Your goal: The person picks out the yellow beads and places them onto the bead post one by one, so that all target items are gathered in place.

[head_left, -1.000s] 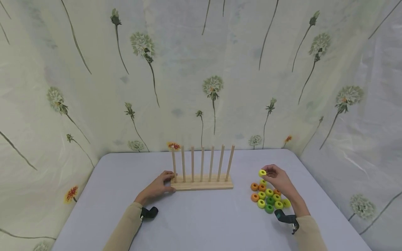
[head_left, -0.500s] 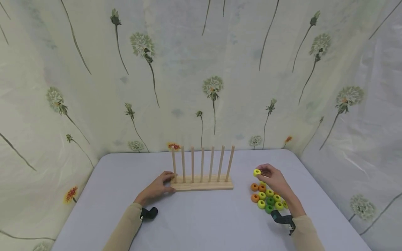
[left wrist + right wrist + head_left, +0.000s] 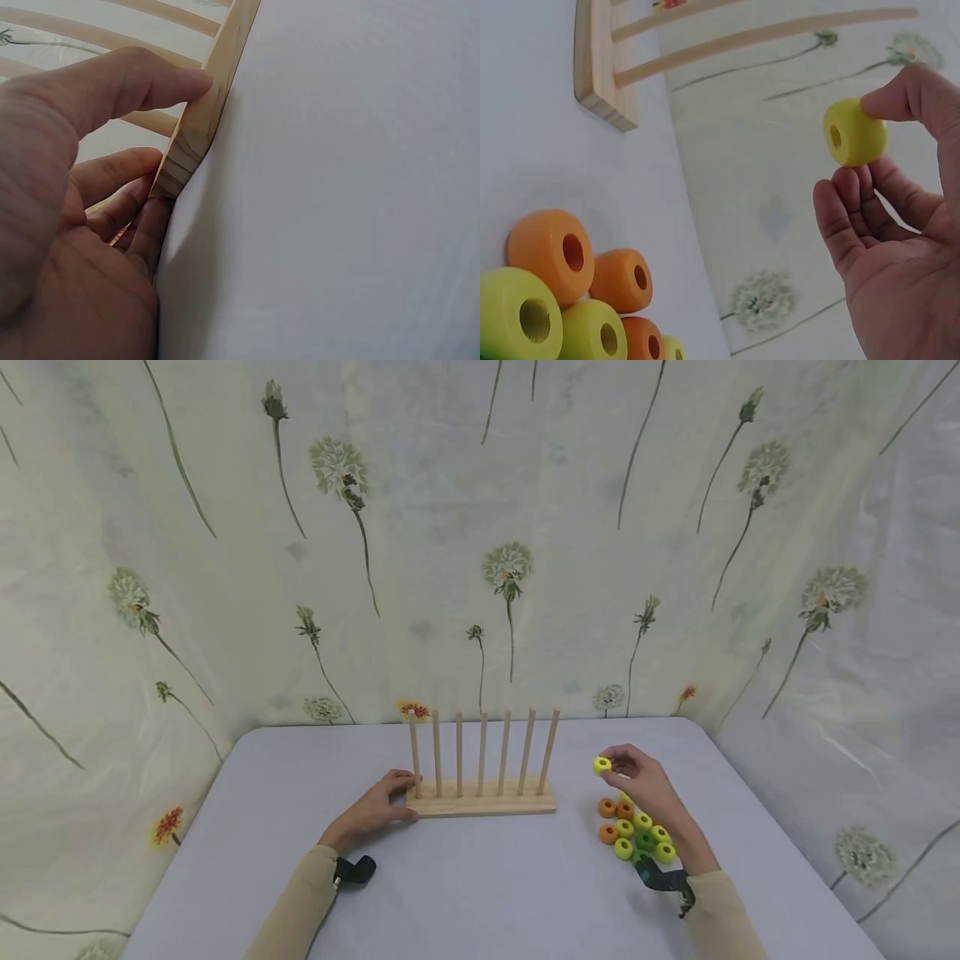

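A wooden peg rack, with several upright bare pegs on a flat base, stands toward the back of the table. My left hand grips its left end. In the left wrist view the thumb lies on the front of the wooden base, with the fingers behind it. Between thumb and fingers my right hand pinches a yellow bead with a hole through it, in the air to the right of the rack. Below that hand lies a cluster of orange, yellow and green beads, partly hidden by the right wrist and forearm.
The white table ends at a flower-printed curtain that hangs behind and at both sides. A dark wrist camera mount sits low over the near beads; another wrist mount is on the left forearm.
My right hand has moved left with the yellow bead, away from the cluster and closer to the rack. The left hand stays on the rack's end.
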A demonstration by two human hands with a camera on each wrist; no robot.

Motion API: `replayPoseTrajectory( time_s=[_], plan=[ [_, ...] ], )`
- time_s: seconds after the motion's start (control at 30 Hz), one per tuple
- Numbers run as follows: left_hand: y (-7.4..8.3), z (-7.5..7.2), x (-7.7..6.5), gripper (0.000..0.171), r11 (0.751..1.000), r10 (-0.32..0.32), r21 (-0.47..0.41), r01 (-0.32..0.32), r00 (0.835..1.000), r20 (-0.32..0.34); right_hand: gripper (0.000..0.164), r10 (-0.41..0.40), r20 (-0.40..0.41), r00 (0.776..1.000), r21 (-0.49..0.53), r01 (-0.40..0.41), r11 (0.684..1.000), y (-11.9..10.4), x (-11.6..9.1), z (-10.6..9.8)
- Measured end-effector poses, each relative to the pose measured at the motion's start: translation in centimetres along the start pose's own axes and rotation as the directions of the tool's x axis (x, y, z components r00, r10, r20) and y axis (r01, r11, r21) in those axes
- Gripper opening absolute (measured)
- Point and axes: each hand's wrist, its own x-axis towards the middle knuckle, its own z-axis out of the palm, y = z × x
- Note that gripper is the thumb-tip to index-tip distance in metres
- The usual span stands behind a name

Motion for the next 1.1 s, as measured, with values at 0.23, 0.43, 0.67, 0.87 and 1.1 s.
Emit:
replayPoseTrajectory(
  time_s=[0.23, 0.43, 0.67, 0.87, 1.1],
  plan=[
    [0.2, 0.0, -0.1, 0.071, 1.000, 0.002, 0.002, -0.002, 1.000, 0.004, 0.039, -0.028, -0.018, 0.999, 0.000, 0.028, 1.000, -1.2, 0.5, 0.1],
    [0.1, 0.0, 0.0, 0.071, 1.000, 0.006, 0.009, -0.006, 1.000, 0.001, 0.038, -0.045, -0.033, 0.998, 0.008, 0.045, 0.999, -2.8, 1.2, -0.1],
    [0.0, -0.1, -0.1, 0.071, 1.000, 0.012, 0.004, -0.012, 1.000, 0.001, 0.040, -0.072, -0.038, 0.997, -0.003, 0.071, 0.997, -4.6, 2.2, -0.6],
    [0.1, -0.2, -0.1, 0.071, 1.000, 0.012, 0.003, -0.012, 1.000, -0.002, 0.039, -0.105, -0.042, 0.994, -0.014, 0.104, 0.994, -6.4, 2.9, -1.0],
    [-0.1, -0.1, 0.0, 0.070, 1.000, 0.013, -0.005, -0.013, 1.000, 0.002, 0.039, -0.142, -0.042, 0.989, 0.000, 0.142, 0.990, -7.8, 3.4, -1.2]
  ],
)
